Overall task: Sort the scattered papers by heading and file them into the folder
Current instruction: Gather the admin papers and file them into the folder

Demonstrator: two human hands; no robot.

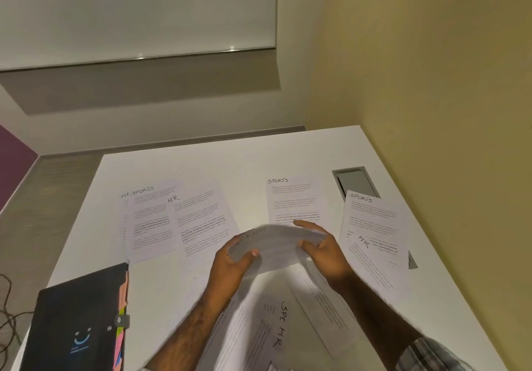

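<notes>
Head view puts the bundle of papers [276, 241] at dead centre, and I read both hands as closed on it. The left hand [233, 258] grips the 9 o'clock end with its thumb on top. The right hand [325, 252] grips the 3 o'clock end. The bundle's long axis runs 9 to 3 between them, and it arches upward in the middle.

More sheets marked with headings [276, 324] trail toward 6 o'clock between the forearms. I cannot tell whether they hang from the bundle or lie on the table [259, 152].

The relation I would steer by is the folder [80, 321]. It lies at about 7 o'clock from the hands, well apart from them, and looks closed. Its long axis runs roughly 6 to 12, and its coloured tab edge faces 3 o'clock, toward the bundle. The left hand is the nearer one, so I judge it suits opening the cover.

Loose sheets remain beyond the hands: an HR sheet [201, 218] at 11 o'clock, a SPORTS sheet [293, 200] at 12 o'clock partly hidden behind the bundle, and an overlapping pair [371, 226] at 2 o'clock.
</notes>
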